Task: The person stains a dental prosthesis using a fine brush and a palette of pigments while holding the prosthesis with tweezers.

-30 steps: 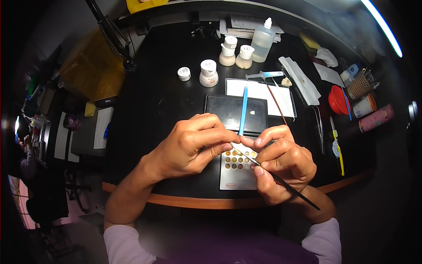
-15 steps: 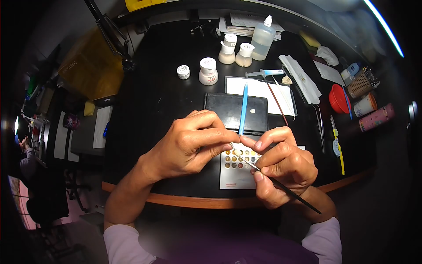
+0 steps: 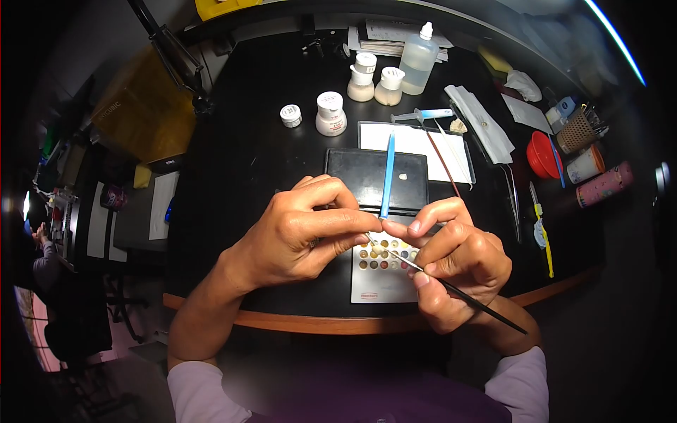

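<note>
My right hand [image 3: 462, 264] is closed around a fine brush [image 3: 469, 300] with a black handle, its tip pointing up and left. My left hand [image 3: 317, 229] pinches a thin metal holder, mostly covered by the fingers. At the holder's end is a small cream-coloured tooth crown [image 3: 377, 249], with the brush tip at or very near it. The index fingertips of both hands meet. Below them lies a white palette card [image 3: 374, 287] with rows of coloured paste wells. A blue stick [image 3: 388, 176] extends away behind the fingertips, across a black case [image 3: 342, 169].
A small white piece [image 3: 403, 177] lies on the black case. Behind stand white-lidded jars [image 3: 330, 116] and a clear bottle [image 3: 419, 63]. To the right are a syringe [image 3: 423, 115], tweezers [image 3: 513, 201], a yellow toothbrush [image 3: 543, 236] and a red bowl [image 3: 541, 155].
My right hand and the brush have shifted slightly right and down. More of the crown and brush tip shows. My left hand keeps its pinch, nearly in place.
</note>
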Available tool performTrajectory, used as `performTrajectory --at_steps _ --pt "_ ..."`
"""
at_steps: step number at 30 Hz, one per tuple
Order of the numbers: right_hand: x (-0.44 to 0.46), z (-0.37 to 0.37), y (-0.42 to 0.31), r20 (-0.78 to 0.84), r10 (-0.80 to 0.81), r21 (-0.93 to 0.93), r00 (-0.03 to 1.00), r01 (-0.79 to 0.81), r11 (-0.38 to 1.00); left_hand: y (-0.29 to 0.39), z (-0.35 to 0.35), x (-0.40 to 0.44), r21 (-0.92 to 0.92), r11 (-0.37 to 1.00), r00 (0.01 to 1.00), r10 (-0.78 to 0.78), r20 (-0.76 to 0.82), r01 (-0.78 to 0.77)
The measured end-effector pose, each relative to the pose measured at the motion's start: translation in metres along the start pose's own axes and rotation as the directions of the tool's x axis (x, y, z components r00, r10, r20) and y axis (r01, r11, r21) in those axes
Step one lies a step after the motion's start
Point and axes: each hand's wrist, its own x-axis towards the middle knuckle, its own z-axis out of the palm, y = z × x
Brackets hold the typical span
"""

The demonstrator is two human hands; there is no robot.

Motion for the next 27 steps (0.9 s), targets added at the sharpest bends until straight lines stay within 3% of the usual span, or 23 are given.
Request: performTrajectory --at_steps 8,11,27 --pt "-0.0016 -0.0031 0.0006 0.071 0.026 -0.008 0.997 -0.026 1.0 0.0004 -0.0003 0.0007 -0.003 1.0 1.0 0.011 0.005 -0.011" --pt "-0.0021 0.0011 0.0052 -0.032 -0.008 0.024 0.999 0.009 1.0 0.0003 -0.0007 0.0006 0.002 1.0 1.0 0.007 0.016 -0.007" --pt "-0.0002 0.0057 0.0051 -0.04 0.033 0.009 0.999 -0.033 0.999 0.0047 0.0016 -0.0035 0.111 0.994 1.0 -0.003 0.031 -0.001"
